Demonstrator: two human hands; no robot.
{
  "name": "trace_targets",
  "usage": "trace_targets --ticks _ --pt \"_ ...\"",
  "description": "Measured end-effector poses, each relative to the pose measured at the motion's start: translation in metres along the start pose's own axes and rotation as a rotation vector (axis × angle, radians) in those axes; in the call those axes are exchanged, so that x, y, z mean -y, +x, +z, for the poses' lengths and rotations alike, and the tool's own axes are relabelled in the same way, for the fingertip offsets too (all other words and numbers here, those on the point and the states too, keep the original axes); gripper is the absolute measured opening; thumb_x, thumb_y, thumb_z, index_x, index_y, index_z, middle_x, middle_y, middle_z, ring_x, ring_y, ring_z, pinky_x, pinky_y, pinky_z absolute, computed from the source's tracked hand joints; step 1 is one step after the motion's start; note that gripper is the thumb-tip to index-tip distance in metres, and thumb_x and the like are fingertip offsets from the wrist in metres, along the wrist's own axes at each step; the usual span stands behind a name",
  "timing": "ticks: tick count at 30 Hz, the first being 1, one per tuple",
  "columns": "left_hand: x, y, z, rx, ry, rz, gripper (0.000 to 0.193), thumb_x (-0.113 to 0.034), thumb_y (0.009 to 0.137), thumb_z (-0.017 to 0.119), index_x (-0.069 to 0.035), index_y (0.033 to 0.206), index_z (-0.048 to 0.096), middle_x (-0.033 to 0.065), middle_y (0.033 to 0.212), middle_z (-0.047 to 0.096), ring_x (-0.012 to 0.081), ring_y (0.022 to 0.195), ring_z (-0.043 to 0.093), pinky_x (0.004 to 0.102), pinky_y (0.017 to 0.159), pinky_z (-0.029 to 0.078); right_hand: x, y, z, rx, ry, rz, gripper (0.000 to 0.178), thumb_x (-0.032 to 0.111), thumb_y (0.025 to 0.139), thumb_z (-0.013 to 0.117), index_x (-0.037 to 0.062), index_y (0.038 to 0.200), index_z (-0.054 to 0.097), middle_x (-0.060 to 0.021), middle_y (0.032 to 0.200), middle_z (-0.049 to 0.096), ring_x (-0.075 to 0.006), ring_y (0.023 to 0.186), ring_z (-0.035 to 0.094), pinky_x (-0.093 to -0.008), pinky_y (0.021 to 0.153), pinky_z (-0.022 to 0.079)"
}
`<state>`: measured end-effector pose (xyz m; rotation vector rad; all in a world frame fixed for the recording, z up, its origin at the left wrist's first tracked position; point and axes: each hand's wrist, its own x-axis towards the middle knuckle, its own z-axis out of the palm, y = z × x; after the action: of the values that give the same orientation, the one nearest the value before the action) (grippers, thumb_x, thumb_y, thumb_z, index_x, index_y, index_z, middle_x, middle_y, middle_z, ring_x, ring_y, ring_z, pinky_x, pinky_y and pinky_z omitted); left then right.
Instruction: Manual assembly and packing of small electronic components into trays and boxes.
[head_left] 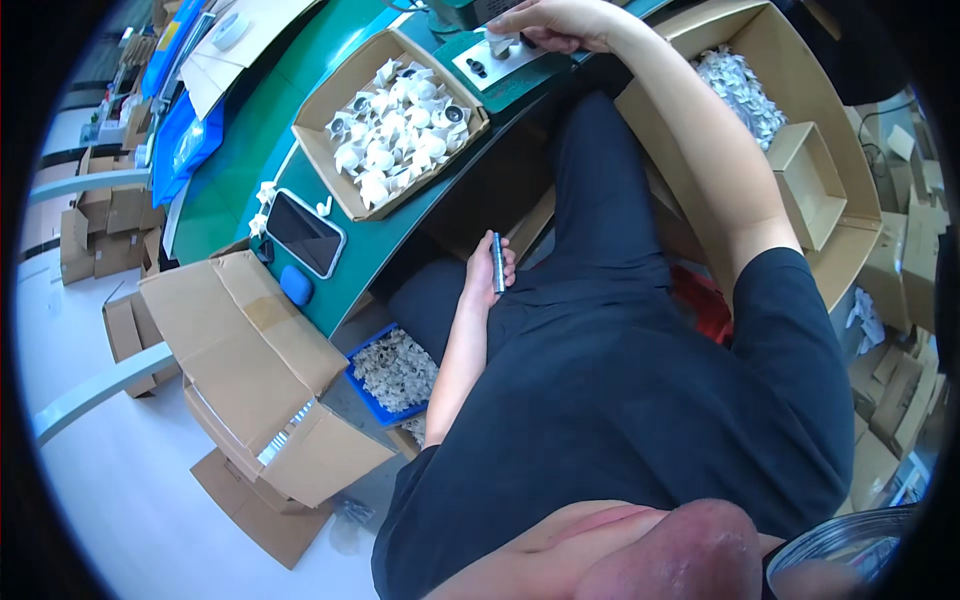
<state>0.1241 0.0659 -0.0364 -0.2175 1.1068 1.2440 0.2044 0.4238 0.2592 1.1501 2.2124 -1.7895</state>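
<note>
Left hand [487,272]: fingers curled round a slim dark cylinder [499,265], which stands lengthwise in the grip, its top end level with the fingertips; the hand rests low, over the lap, beyond the table edge.

Right hand [565,26]: arm extended to the far end of the bench; index finger and thumb set close at a small white part [499,43], which sits directly under the fingertips; cannot tell whether it is pinched or only pressed; just below these fingers, a pale plate [508,63] with dark round knobs [478,68] toward its left end; the plate lies on a green base [499,95].

Left of the right fingers, near: an open cardboard tray [313,168] heaped with white finned parts [395,130]; to the right of them, past the forearm: a large carton [851,228] containing a bag of pale pieces [742,95] and a smaller open box [812,190].

Left of the left fingers, on the green table [235,205]: a phone [305,235], screen up; a blue case [295,285] just beside it; lower left of the same fingers, well below table height: a blue bin [362,393] full of small pale pieces [397,370].
</note>
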Motion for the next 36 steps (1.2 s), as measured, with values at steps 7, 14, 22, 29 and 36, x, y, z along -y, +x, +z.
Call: trace_targets --ticks 7,14,22,29,36 --pt "-0.004 0.01 0.003 -0.012 0.02 -0.051 0.04 -0.047 0.109 0.043 -0.009 0.103 0.054 0.0047 0.068 0.055 0.0145 0.048 0.051 0.0284 0.041 0.041 -0.071 0.105 -0.028 -0.623 0.029 -0.755 0.026 0.029 0.088 0.074 0.0034 0.092 0.075 -0.0083 0.072 0.068 -0.0264 0.067 0.066 -0.0374 0.065 0.053" --pt "-0.006 0.02 0.01 0.016 0.022 -0.056 0.04 -0.048 0.108 0.045 -0.01 0.104 0.054 0.004 0.068 0.056 0.014 0.049 0.052 0.0288 0.041 0.042 -0.133 0.132 -0.053 -1.009 -0.051 -1.039 0.032 0.022 0.082 0.076 -0.0042 0.098 0.069 -0.0246 0.088 0.071 -0.0386 0.083 0.07 -0.0419 0.079 0.055" --pt "0.004 0.008 -0.007 -0.035 -0.121 0.062 0.04 -0.05 0.107 0.047 -0.011 0.106 0.055 0.0029 0.072 0.057 0.013 0.05 0.052 0.0288 0.042 0.042 -0.074 0.024 0.054 -0.624 -0.277 -0.996 0.038 0.021 0.085 0.082 -0.0019 0.113 0.07 -0.0056 0.092 0.068 -0.0144 0.079 0.061 -0.0275 0.071 0.049" --pt "-0.003 0.005 -0.006 -0.035 -0.047 0.03 0.039 -0.049 0.107 0.046 -0.011 0.108 0.055 0.0024 0.074 0.057 0.0124 0.049 0.051 0.0281 0.042 0.042 -0.064 -0.002 0.133 -1.046 -0.289 -1.297 0.039 0.013 0.081 0.084 0.0012 0.115 0.07 -0.009 0.095 0.07 -0.0212 0.081 0.065 -0.0323 0.077 0.052" --pt "-0.017 -0.04 0.017 0.233 -0.134 0.159 0.041 -0.048 0.109 0.041 -0.009 0.11 0.054 0.0028 0.075 0.054 0.0102 0.045 0.042 0.0244 0.035 0.035 -0.015 -0.036 0.144 -0.626 -0.5 -1.172 0.029 0.013 0.083 0.079 0.0056 0.11 0.073 -0.0101 0.094 0.069 -0.0276 0.085 0.066 -0.0385 0.081 0.052"
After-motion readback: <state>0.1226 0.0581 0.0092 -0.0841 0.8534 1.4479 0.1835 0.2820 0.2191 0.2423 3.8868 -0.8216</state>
